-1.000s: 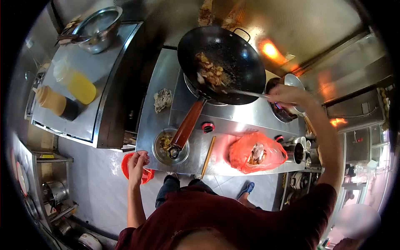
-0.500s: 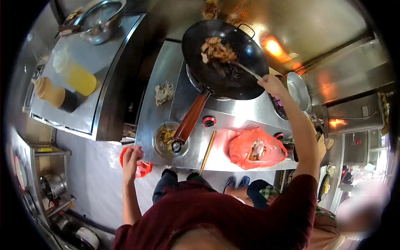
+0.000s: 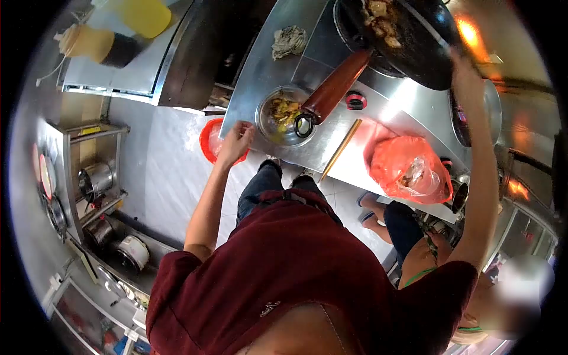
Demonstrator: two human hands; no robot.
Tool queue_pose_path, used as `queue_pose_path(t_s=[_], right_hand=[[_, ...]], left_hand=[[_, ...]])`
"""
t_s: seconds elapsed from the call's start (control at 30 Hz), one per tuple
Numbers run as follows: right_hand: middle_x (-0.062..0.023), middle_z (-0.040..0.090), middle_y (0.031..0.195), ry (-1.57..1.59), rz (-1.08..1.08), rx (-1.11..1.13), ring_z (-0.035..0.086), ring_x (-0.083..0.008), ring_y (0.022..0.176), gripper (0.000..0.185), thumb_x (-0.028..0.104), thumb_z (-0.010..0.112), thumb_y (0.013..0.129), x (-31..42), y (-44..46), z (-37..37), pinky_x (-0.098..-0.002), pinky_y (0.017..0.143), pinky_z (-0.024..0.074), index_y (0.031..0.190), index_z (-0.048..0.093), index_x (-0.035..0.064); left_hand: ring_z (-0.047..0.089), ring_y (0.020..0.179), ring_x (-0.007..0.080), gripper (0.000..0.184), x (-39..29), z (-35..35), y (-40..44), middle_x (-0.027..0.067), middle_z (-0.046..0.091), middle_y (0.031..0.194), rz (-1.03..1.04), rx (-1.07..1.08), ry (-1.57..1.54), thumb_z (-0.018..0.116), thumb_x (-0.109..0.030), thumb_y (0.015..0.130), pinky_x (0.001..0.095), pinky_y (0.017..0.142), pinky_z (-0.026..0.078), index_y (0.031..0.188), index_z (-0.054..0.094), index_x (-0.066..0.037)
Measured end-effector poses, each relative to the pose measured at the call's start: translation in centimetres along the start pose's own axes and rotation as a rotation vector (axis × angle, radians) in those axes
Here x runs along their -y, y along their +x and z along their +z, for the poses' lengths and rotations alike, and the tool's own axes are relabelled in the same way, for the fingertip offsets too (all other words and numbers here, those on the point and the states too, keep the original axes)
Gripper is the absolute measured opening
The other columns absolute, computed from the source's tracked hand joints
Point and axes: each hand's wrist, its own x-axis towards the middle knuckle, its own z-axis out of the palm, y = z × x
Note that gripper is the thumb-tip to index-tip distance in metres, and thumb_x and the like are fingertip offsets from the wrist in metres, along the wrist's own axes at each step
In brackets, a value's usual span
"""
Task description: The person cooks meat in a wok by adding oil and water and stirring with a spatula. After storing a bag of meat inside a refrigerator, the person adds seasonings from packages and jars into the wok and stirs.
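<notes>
A metal spatula (image 3: 421,22) is in my right hand (image 3: 467,77), its shaft reaching into the black wok (image 3: 426,62) at the upper right. Browned pieces of food (image 3: 381,23) lie in the wok, partly cut off by the view's top edge. The wok's wooden handle (image 3: 336,87) points down-left over a glass bowl (image 3: 260,121) of yellow-brown food. By the counter's left corner, my left hand (image 3: 238,141) hovers with loosely bent fingers, nothing seen in it. Beneath it is a red basket or bin (image 3: 208,139) near the floor.
On the steel counter (image 3: 251,74) lie a crumpled cloth (image 3: 289,42), wooden chopsticks (image 3: 342,149) and a red plastic bag (image 3: 399,163). Squeeze bottles (image 3: 94,46) stand on the left unit. Another person's legs (image 3: 405,234) are close at my right. Pots fill the shelf at left.
The view has tipped downward, so the counter sits higher and farther right in it. My right hand keeps hold of the spatula at the wok. My left hand stays by the counter corner.
</notes>
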Motion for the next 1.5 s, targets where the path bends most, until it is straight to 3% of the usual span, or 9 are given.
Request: queue_pose_path(t_s=[0.2,0.33,0.6,0.7,1.0,1.1,1.33,1.43,1.5], right_hand=[[-0.0134,0.053,0.094,0.233,0.058,0.031,0.059,-0.0343,0.072,0.043,0.015,0.039,0.085,-1.6,-7.8,-4.2,-0.0461,0.061,0.0477,0.127,0.037,0.026],[-0.0103,0.056,0.088,0.08,-0.013,-0.066,0.059,-0.03,0.065,0.038,0.01,0.044,0.082,-0.4,-10.9,-2.6,-0.0402,0.053,0.0489,0.119,0.047,0.0189],[-0.0107,0.053,0.083,0.244,0.096,0.1,0.058,-0.031,0.059,0.04,0.007,0.044,0.079,1.6,-15.1,-7.0,-0.04,0.052,0.0482,0.119,0.047,0.0138],[-0.0138,0.055,0.096,0.401,0.187,0.149,0.057,-0.0342,0.066,0.047,0.007,0.047,0.08,-0.2,-16.0,-9.1,-0.0422,0.059,0.0476,0.126,0.041,0.015],[-0.0131,0.054,0.081,0.386,0.146,0.038,0.06,-0.0332,0.063,0.043,0.004,0.042,0.078,0.4,-15.9,-9.1,-0.041,0.054,0.0494,0.12,0.044,0.0138],[-0.0139,0.056,0.093,0.27,0.212,0.248,0.059,-0.0324,0.068,0.045,0.006,0.048,0.077,1.4,-15.2,-8.6,-0.0436,0.06,0.0484,0.121,0.046,0.0157],[-0.0132,0.057,0.079,0.226,0.007,-0.228,0.061,-0.0294,0.064,0.039,0.004,0.041,0.079,0.1,-11.5,-6.6,-0.0391,0.053,0.0495,0.116,0.047,0.0122],[-0.0126,0.057,0.079,0.159,0.131,0.074,0.061,-0.0279,0.063,0.039,0.004,0.043,0.078,3.1,-11.7,-5.3,-0.0371,0.052,0.0501,0.116,0.047,0.0108],[-0.014,0.056,0.08,0.247,0.164,0.021,0.061,-0.0273,0.058,0.041,0.005,0.045,0.076,5.0,-11.6,-2.5,-0.0367,0.05,0.0504,0.118,0.046,0.0082]], left_hand=[[0.052,0.056,0.0114,0.023,0.8,2.9,0.9,0.0055,0.054,0.067,-0.058,-0.065,-0.158,0.052,-0.02,0.084,0.0248,0.05,0.041,0.087,0.051,0.002],[0.05,0.052,0.0103,0.018,0.7,2.3,1.9,0.0034,0.051,0.058,0.052,-0.062,-0.059,0.052,-0.015,0.081,0.0239,0.047,0.04,0.075,0.05,0.001],[0.056,0.065,0.0123,0.025,1.7,-1.3,2.8,0.0067,0.056,0.083,-0.092,-0.095,-0.255,0.054,-0.018,0.084,0.0239,0.057,0.046,0.102,0.047,-0.001],[0.055,0.069,0.0121,0.028,0.8,-2.4,1.9,0.0053,0.056,0.085,-0.049,-0.184,-0.255,0.053,-0.018,0.084,0.0227,0.061,0.043,0.106,0.046,-0.003],[0.055,0.067,0.0111,0.018,1.3,-4.1,0.4,0.0036,0.057,0.083,-0.099,-0.225,-0.313,0.05,-0.017,0.084,0.0227,0.059,0.042,0.098,0.051,-0.006],[0.055,0.067,0.0109,0.017,1.4,-4.3,0.3,0.0033,0.057,0.083,-0.092,-0.224,-0.318,0.049,-0.017,0.084,0.0224,0.06,0.042,0.097,0.052,-0.006],[0.055,0.074,0.0141,0.025,-0.1,-3.8,1.0,0.0053,0.057,0.09,-0.028,-0.156,-0.284,0.048,-0.024,0.085,0.026,0.065,0.043,0.103,0.05,-0.007],[0.055,0.073,0.0137,0.025,-0.4,-3.5,1.0,0.0053,0.058,0.09,-0.036,-0.18,-0.258,0.048,-0.025,0.086,0.0263,0.065,0.043,0.104,0.05,-0.008],[0.055,0.073,0.0131,0.023,-0.2,-3.2,1.2,0.0045,0.059,0.088,-0.031,-0.154,-0.243,0.047,-0.024,0.087,0.0253,0.066,0.043,0.104,0.05,-0.008]])
